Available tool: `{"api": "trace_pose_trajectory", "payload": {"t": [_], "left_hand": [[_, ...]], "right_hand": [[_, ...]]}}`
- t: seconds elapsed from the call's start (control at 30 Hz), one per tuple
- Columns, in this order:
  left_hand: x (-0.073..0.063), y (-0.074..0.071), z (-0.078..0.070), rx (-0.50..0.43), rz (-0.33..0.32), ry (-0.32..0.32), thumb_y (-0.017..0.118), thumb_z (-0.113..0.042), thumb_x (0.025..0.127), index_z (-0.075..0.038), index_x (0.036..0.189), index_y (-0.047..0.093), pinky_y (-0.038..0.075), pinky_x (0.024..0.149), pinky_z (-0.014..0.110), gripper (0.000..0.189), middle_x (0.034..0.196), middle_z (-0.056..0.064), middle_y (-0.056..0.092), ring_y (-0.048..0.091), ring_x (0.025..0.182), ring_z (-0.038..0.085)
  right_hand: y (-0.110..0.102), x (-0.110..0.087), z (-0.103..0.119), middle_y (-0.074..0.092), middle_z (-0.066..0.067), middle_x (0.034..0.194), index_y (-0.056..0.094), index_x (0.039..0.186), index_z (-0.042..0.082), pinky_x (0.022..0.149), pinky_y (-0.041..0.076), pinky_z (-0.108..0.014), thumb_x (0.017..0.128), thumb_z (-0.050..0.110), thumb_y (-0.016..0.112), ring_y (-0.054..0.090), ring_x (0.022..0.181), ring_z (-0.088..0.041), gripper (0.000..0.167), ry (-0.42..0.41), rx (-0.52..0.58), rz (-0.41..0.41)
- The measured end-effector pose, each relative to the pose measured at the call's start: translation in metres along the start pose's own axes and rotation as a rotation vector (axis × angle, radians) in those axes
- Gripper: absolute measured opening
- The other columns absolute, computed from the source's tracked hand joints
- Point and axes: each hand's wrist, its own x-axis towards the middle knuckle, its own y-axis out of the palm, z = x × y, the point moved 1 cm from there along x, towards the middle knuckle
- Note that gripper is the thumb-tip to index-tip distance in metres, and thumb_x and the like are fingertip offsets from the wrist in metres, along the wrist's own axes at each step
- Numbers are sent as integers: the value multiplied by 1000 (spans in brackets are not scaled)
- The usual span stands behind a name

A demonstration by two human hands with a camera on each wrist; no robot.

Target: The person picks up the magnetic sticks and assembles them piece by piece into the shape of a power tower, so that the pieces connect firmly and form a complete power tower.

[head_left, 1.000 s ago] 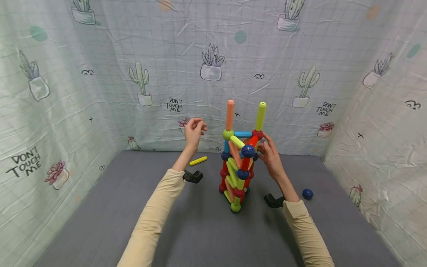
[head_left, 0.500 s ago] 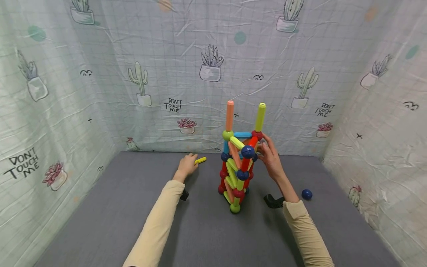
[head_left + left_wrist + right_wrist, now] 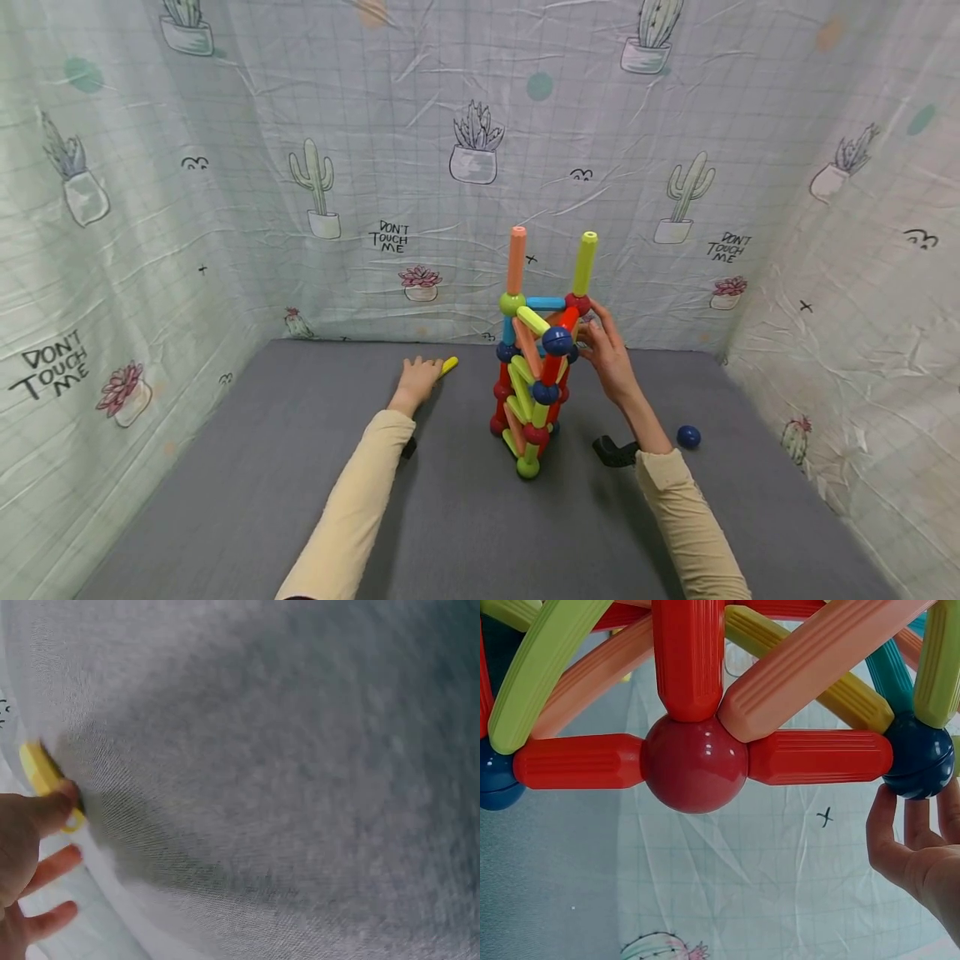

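Observation:
My left hand (image 3: 417,382) is low at the back of the table, left of the tower, and pinches a yellow rod (image 3: 448,366). In the left wrist view the thumb and a finger are at one end of this yellow rod (image 3: 42,769), while other fingers spread apart. A tall tower of magnetic rods and balls (image 3: 541,414) stands upright in the middle. My right hand (image 3: 609,362) holds its upper right side. In the right wrist view, bent fingers (image 3: 881,825) meet a dark blue ball (image 3: 921,759) of the tower; the far side of the grip is hidden.
A loose blue ball (image 3: 688,437) lies on the grey table (image 3: 247,500), right of my right forearm. An orange rod (image 3: 517,260) and a lime rod (image 3: 585,263) stick up from the tower's top. A printed cactus curtain (image 3: 360,108) encloses the back and sides.
My left hand has come down from the air beside the tower to the table and taken the yellow rod, which has turned and slid slightly. My right hand keeps its place.

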Motion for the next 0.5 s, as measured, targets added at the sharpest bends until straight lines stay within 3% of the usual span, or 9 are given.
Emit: {"api": "trace_pose_trajectory", "payload": {"t": [0.1, 0.23, 0.4, 0.5], "left_hand": [[-3, -2, 0, 13, 16, 6, 52, -2, 87, -7, 123, 50, 39, 88, 54, 37, 114, 17, 59, 54, 102, 37], [-8, -5, 0, -37, 40, -7, 51, -1, 87, -11, 119, 57, 41, 85, 54, 34, 110, 17, 60, 54, 100, 37], [-13, -9, 1, -137, -23, -25, 59, -3, 81, -14, 103, 61, 47, 70, 47, 25, 96, 12, 64, 59, 84, 30], [-16, -14, 1, -268, -79, -56, 63, -9, 80, -14, 102, 58, 48, 59, 39, 23, 93, 11, 64, 60, 75, 26]], "right_hand": [[2, -1, 4, 56, 14, 94, 24, 139, 19, 85, 41, -28, 100, 19, 22, 52, 95, -2, 40, -1, -13, -3], [3, -2, 7, 55, 15, 94, 23, 139, 18, 84, 41, -27, 99, 20, 22, 52, 95, -1, 40, -3, -24, -1], [1, -2, 5, 56, 14, 95, 24, 139, 19, 85, 42, -26, 99, 17, 22, 53, 95, -2, 40, 9, -8, -4], [1, -1, 5, 56, 14, 95, 24, 139, 19, 86, 41, -27, 99, 17, 22, 53, 96, -2, 40, 7, -8, 4]]}}
